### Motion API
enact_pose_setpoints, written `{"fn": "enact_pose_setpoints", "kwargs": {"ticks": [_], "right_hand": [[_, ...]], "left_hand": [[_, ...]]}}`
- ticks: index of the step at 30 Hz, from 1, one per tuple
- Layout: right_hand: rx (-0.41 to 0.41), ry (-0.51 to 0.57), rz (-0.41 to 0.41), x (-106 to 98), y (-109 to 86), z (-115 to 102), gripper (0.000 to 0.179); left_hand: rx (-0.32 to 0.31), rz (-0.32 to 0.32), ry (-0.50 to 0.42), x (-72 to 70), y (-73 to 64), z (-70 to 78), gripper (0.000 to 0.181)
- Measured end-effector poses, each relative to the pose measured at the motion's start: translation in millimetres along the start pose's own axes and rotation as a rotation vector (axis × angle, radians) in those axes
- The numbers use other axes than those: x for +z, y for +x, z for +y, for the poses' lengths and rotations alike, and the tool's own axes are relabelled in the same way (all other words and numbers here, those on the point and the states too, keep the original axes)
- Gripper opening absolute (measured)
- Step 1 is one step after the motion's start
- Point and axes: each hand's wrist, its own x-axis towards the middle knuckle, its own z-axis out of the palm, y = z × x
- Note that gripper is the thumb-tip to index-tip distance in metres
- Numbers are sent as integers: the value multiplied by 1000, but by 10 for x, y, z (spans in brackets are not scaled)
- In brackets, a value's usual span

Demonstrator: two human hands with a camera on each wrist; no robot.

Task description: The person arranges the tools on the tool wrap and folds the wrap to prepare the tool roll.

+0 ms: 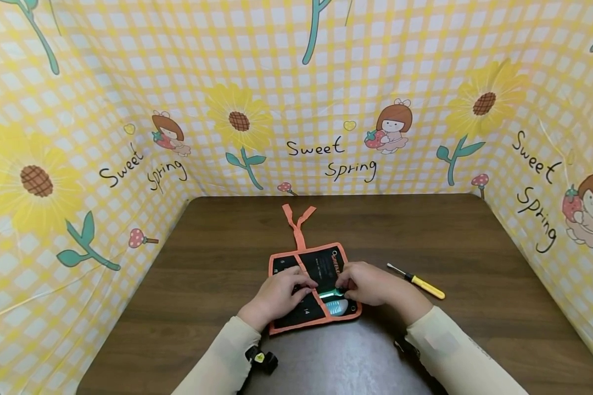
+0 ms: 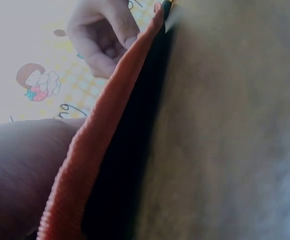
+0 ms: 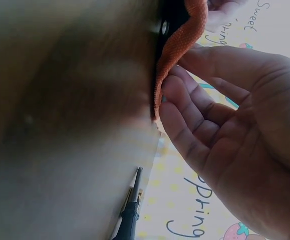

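A black tool pouch [image 1: 303, 315] with orange trim and printed numbers lies spread on the table. My left hand [image 1: 279, 291] is over its left half, thumb and forefinger converging on the orange middle strip [image 1: 321, 304] and pinching there. At the right border, my right hand [image 1: 368, 282] pinches the pouch with thumb and fingers; the right wrist view shows the fingertips on the orange edge [image 3: 177, 47]. A shiny greenish strip [image 1: 331, 294] and a pale blue rounded piece [image 1: 337, 308] show between the hands. The left wrist view has the orange edging [image 2: 102, 105] close up.
A screwdriver with a yellow handle [image 1: 427, 286] lies right of the pouch, beside the right forearm. Orange tie straps [image 1: 298, 230] stretch from the pouch toward the back of the brown wooden table [image 1: 217, 236]. Yellow checked cloth [image 1: 296, 99] surrounds the table's back and sides.
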Motion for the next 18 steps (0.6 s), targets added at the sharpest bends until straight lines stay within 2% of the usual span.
{"fn": "enact_pose_setpoints", "kwargs": {"ticks": [9,18], "right_hand": [[17,31,20,-12,-106,21,21],[20,46,78,-76,-248,120,23]], "left_hand": [[-23,-56,21,-21,15,-14,23],[-14,-42,24,-3,38,-30,7]]}}
